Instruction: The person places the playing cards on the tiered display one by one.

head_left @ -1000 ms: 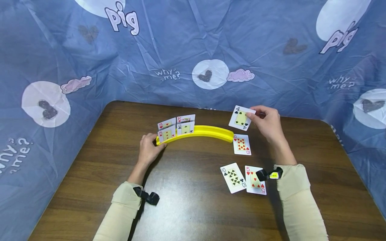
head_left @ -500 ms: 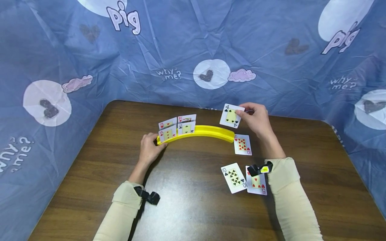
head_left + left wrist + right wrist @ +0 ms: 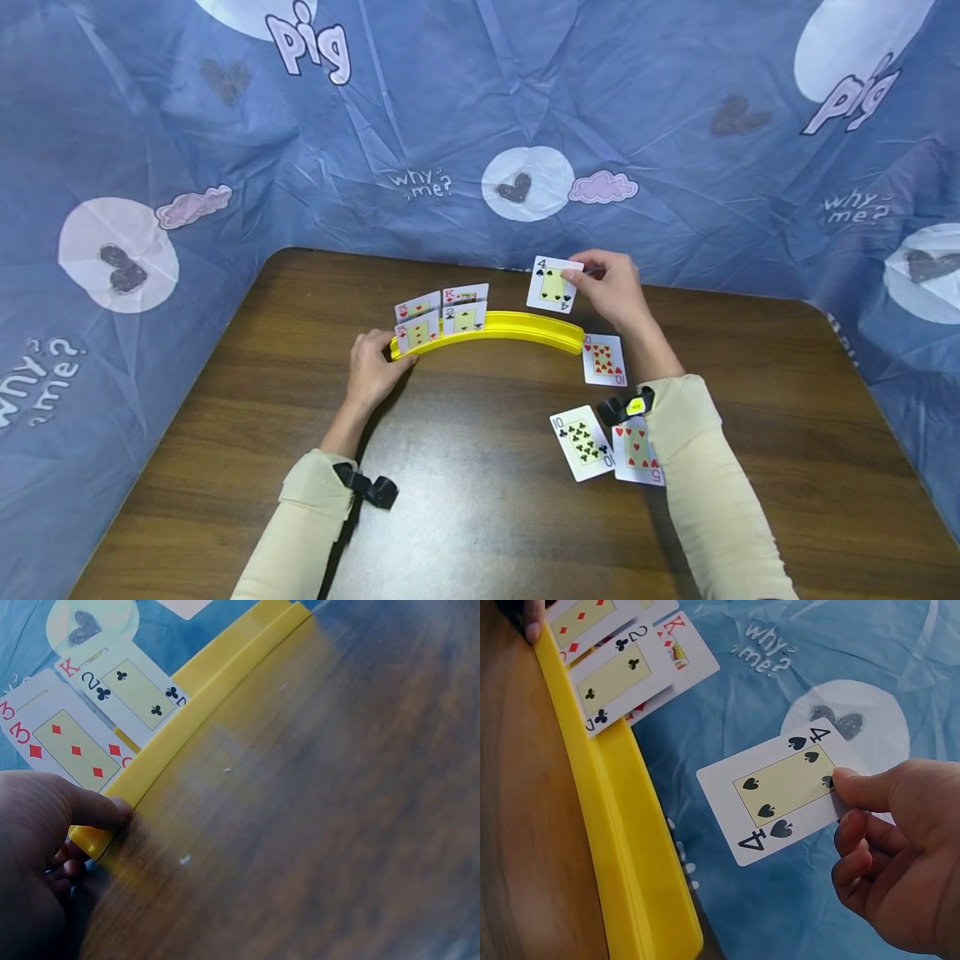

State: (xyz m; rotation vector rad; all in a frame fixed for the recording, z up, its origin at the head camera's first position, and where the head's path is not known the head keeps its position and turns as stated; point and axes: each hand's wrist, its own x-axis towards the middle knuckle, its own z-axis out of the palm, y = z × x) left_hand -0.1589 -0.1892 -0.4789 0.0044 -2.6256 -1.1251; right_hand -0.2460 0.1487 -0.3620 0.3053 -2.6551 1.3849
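"Question for you all: how do we expect that four of spades (image 3: 551,285) to handle?"

"Super light, we'd guess, thin and springy, maybe slick on the face. Squeezed hard it could crease, so we'd take it by an edge and go easy."

"Cool, and where have we got it? How's our right grip (image 3: 611,288)?"

"It's just left of the right grip, held up and apart from the yellow rack (image 3: 527,327). Our thumb lies on the face by the right edge and the fingers are curled behind, so it's a narrow pinch on that card with most of it sticking out free."

"And our left grip (image 3: 371,367)?"

"Pinching the rack's left end, thumb on the near side. Rack looks like stiff plastic, probably light enough to skid, so an end hold seems smart to us. Just beyond that grip, the three of diamonds (image 3: 417,334) and two of clubs (image 3: 463,317) stand in the rack, other cards behind them."

"What about the ten of hearts (image 3: 604,362)?"

"Flat on the tabletop (image 3: 465,517), closer to us than the right grip. Probably fiddlier to lift; we'd get a nail under an edge."
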